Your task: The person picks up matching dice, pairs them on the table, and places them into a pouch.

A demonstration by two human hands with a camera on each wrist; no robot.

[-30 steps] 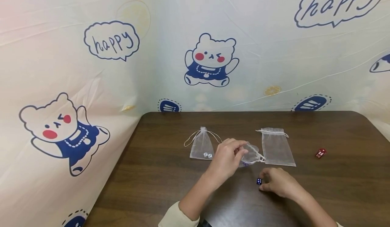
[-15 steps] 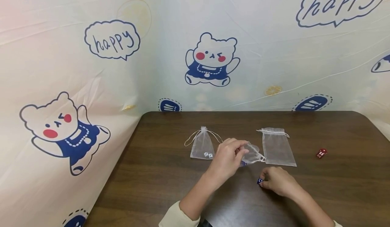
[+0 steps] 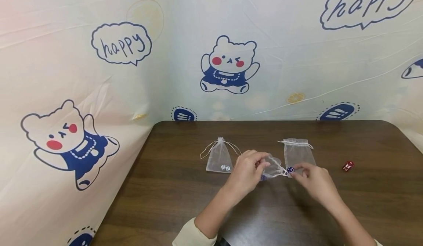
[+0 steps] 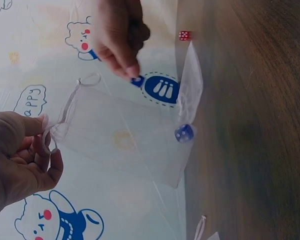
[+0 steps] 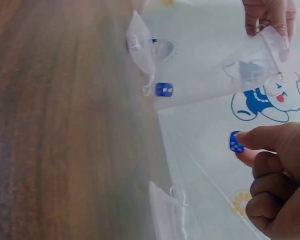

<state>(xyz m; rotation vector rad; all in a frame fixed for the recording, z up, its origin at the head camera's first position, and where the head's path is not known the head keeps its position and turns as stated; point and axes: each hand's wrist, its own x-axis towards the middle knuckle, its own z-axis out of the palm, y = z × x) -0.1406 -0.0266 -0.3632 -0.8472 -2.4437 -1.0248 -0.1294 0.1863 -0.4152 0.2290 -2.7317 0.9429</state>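
My left hand (image 3: 246, 170) pinches the drawstring mouth of a sheer white organza bag (image 4: 120, 125), which hangs down from the fingers. Inside, at its bottom, lies a blue die (image 4: 184, 133), also visible in the right wrist view. Between thumb and forefinger, my right hand (image 3: 315, 183) pinches a second blue die (image 5: 236, 142) with white pips. In the head view this die is raised above the table, just right of the held bag's drawstring and in front of another bag. The left hand hides part of the held bag in the head view.
To the left, a drawstring bag (image 3: 217, 154) with white dice (image 3: 226, 168) lies on the brown table (image 3: 165, 202). A flat organza bag (image 3: 297, 153) lies behind the right hand. Red dice (image 3: 348, 166) sit farther right. A printed cloth (image 3: 281, 73) hangs behind the table.
My right hand has taken hold of the blue die on the table, then lifted it up and away from me, towards the held bag's drawstring. The left hand has stayed nearly still.
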